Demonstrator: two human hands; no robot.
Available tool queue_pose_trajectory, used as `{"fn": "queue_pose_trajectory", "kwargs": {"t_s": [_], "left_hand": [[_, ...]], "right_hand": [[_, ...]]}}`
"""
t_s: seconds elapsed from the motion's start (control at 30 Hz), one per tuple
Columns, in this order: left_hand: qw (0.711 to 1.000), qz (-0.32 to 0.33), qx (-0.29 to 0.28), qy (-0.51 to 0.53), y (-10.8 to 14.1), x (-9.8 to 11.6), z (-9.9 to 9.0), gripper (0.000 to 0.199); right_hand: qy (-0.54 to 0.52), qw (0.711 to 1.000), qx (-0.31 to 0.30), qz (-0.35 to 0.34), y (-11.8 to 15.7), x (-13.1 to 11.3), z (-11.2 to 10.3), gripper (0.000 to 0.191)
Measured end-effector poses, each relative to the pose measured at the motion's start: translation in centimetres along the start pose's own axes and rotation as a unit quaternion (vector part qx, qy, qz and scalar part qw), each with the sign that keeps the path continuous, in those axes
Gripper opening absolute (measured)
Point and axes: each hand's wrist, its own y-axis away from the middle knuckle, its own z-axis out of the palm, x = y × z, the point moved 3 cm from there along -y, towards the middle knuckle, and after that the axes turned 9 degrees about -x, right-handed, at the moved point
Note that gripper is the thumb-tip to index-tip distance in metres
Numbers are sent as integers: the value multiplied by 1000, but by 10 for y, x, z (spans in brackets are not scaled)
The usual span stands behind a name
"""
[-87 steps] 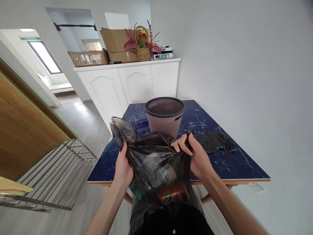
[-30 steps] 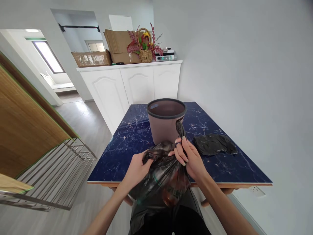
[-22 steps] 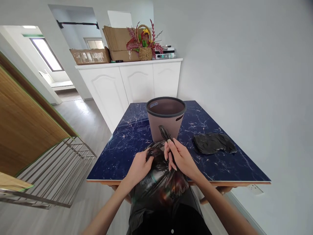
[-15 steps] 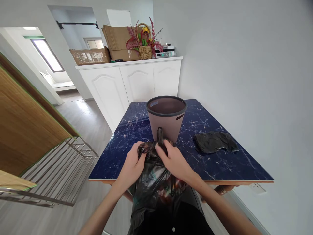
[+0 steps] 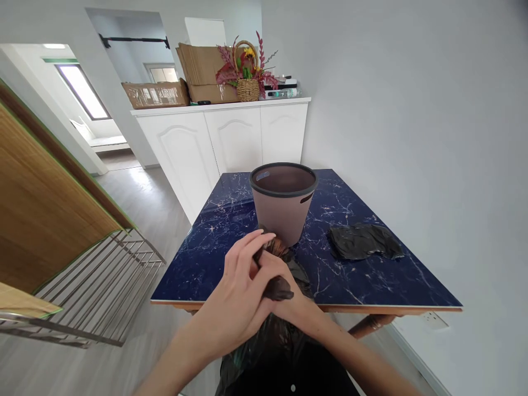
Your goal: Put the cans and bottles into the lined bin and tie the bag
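Note:
A filled black garbage bag [image 5: 280,333] hangs at the table's front edge against my body, its gathered top up between my hands. My left hand [image 5: 237,286] curves round the twisted top, fingers stretched over it and thumb crossing my right hand. My right hand [image 5: 284,291] is closed on the bag's neck, its fingers partly hidden. A dark twisted end of the bag sticks out below my thumbs. Just beyond my hands stands an upright pinkish-brown trash bin [image 5: 280,214] with a dark rim and a side handle slot.
A flattened black plastic bag [image 5: 365,242] lies right on the blue marbled table [image 5: 206,242]. Behind stands a white cabinet [image 5: 235,137] bearing cardboard boxes [image 5: 157,94] and a flower basket [image 5: 248,89]. A metal rack [image 5: 119,286] is on the left; a wall is on the right.
My hands have come together from being apart on the bag's top. My left hand has moved right, over the right one, and the gathered top now bends down between them.

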Motion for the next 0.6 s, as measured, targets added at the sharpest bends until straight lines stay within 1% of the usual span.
{"fn": "queue_pose_trajectory", "kwargs": {"t_s": [0.03, 0.07, 0.13, 0.17, 0.2, 0.23, 0.3, 0.33, 0.4, 0.5, 0.53, 0.6], "left_hand": [[999, -11, 20, 32, 3, -5, 3, 59], [996, -28, 43, 75, 6, -11, 6, 75], [979, -72, 80, 173, 11, -27, 15, 106], [967, -96, 87, 217, 13, -35, 20, 114], [956, -121, 83, 254, 15, -42, 26, 115], [945, -145, 74, 284, 16, -48, 32, 112], [929, -179, 61, 318, 17, -56, 41, 102], [926, -186, 63, 322, 17, -59, 43, 98], [928, -182, 87, 313, 18, -61, 44, 93], [928, -172, 122, 307, 19, -64, 41, 86], [928, -172, 121, 308, 19, -64, 40, 79], [934, -172, 98, 296, 19, -65, 37, 57]], "right_hand": [[-40, 999, 4, 13, 0, 1, -2, 32], [-82, 996, 12, 35, 0, 2, -4, 41], [-142, 985, 35, 97, 2, 5, -9, 53], [-162, 977, 45, 129, 3, 6, -11, 58], [-182, 970, 49, 156, 4, 7, -13, 61], [-196, 964, 48, 176, 5, 7, -14, 62], [-205, 959, 48, 189, 5, 5, -17, 64], [-208, 959, 48, 187, 5, 4, -19, 64], [-211, 962, 40, 168, 5, 0, -23, 62], [-221, 967, -23, 126, 5, -6, -28, 62], [-222, 966, -46, 121, 6, -8, -31, 62], [-208, 965, -87, 132, 9, -9, -37, 62]]}}
